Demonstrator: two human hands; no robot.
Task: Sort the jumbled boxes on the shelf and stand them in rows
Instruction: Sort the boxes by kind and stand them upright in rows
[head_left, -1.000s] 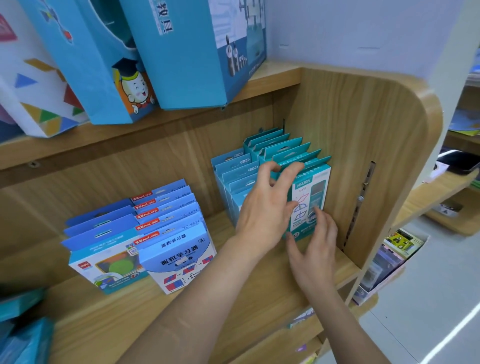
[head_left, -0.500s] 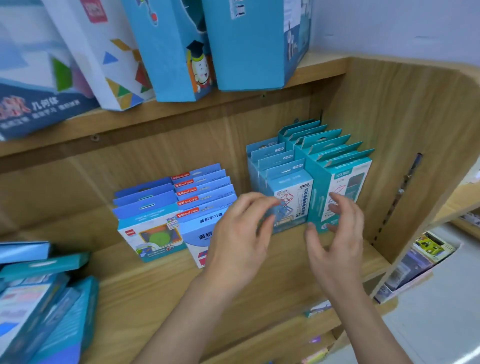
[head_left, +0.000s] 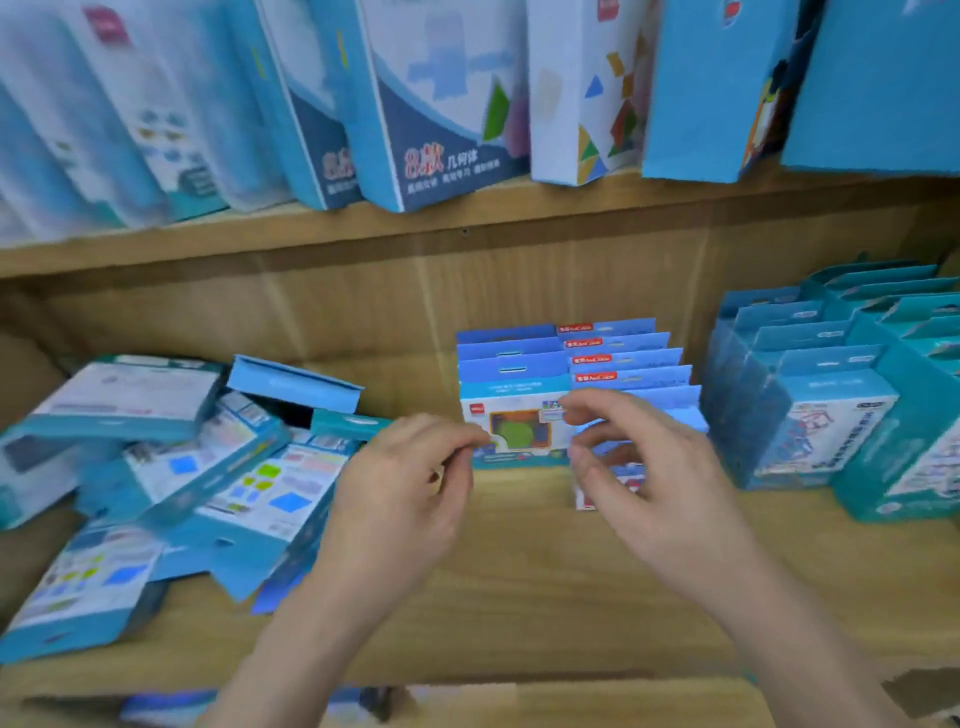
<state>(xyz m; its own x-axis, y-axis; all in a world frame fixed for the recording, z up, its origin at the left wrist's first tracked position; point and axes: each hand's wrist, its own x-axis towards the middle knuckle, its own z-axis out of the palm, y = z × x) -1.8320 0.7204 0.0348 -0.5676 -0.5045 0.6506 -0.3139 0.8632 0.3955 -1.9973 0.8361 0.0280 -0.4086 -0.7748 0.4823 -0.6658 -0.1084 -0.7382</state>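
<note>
My left hand (head_left: 400, 499) hovers over the wooden shelf (head_left: 519, 597). Its fingers are loosely curled and the thumb tip sits close to the forefinger, with nothing between them. My right hand (head_left: 660, 478) is just beside it at three o'clock, fingers bent like a claw with a narrow gap between thumb and forefinger, and it too holds nothing.

At twelve o'clock from my hands, the blue boxes (head_left: 566, 364) stand upright in two neat rows, side by side, hang tabs up. My right forefinger overlaps the front of them (whether it touches the card or only hangs before it, I cannot tell).

At three o'clock, near the shelf's right end, the teal boxes (head_left: 810, 395) also stand upright in rows, well apart from my hands.

At nine o'clock lies the jumbled pile (head_left: 197, 467): flat boxes at all angles, some lying on others and one tilted up at the back. My left hand is near its right edge but not on it.

High at twelve o'clock, large cartons (head_left: 441, 104) lean along the upper shelf board (head_left: 363, 234), most of them blurred.
</note>
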